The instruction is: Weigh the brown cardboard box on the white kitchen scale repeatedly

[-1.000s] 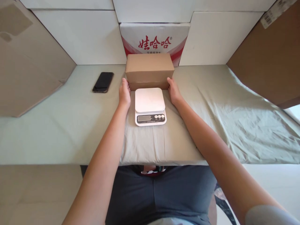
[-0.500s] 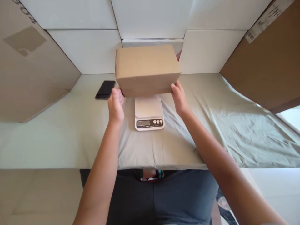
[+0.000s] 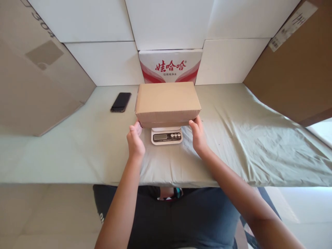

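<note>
A closed brown cardboard box (image 3: 168, 98) is held level over a white digital kitchen scale (image 3: 166, 137). My left hand (image 3: 135, 139) grips the box's lower left corner, thumb up and fingers partly hidden behind it. At the lower right corner, my right hand (image 3: 198, 135) is closed on the box with its thumb on the front face. The box hides most of the scale's platform; the grey display and buttons show in front. Whether the box rests on the platform, I cannot tell.
A black phone (image 3: 121, 102) lies left of the box on the green cloth (image 3: 77, 152). White boxes line the back, with a red-and-white printed carton (image 3: 171, 65) among them. Large cardboard cartons stand at the left (image 3: 44, 90) and right (image 3: 293, 76).
Both hands have lowered the cardboard box toward me, down to the scale, covering its platform. The printed carton behind has come into view. The camera view has shifted slightly.
</note>
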Demonstrator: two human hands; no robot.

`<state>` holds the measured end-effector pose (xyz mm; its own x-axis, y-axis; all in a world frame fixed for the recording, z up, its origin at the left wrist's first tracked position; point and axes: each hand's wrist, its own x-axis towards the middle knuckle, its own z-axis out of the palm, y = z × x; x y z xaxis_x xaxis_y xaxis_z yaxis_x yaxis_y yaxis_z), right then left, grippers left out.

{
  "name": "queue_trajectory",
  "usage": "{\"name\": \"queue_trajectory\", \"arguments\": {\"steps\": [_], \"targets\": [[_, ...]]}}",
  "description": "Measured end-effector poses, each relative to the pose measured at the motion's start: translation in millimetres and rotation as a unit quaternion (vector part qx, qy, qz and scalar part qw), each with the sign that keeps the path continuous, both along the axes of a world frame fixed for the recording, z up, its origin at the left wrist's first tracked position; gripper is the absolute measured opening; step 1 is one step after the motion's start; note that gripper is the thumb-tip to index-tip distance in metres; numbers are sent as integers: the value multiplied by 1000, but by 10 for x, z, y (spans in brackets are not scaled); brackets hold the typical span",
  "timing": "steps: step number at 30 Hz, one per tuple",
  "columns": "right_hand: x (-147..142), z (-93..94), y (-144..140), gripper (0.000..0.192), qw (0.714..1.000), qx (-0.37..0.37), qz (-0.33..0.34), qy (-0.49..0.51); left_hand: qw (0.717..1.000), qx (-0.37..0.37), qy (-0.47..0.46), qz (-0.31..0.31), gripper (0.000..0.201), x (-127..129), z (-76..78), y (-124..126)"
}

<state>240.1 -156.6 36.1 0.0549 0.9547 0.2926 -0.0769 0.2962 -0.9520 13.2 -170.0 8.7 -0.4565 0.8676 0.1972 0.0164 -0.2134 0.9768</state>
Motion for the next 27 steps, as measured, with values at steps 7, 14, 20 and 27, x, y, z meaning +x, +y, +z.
{"name": "queue_trajectory", "arguments": {"steps": [7,14,20,27], "targets": [[24,0,8,53,1000,-4,-6,-4,1000,-18,-4,1,108,-4,-59,-22],[37,-10,19,52,1000,-8,-10,2,1000,-9,-2,-6,104,4,-47,-33],[67,-47,61,50,1000,-7,-1,7,1000,-16,-1,-1,108,13,-38,-36],[86,-82,102,47,1000,-3,-1,14,1000,-13,7,-12,104,25,-31,-42]]}}
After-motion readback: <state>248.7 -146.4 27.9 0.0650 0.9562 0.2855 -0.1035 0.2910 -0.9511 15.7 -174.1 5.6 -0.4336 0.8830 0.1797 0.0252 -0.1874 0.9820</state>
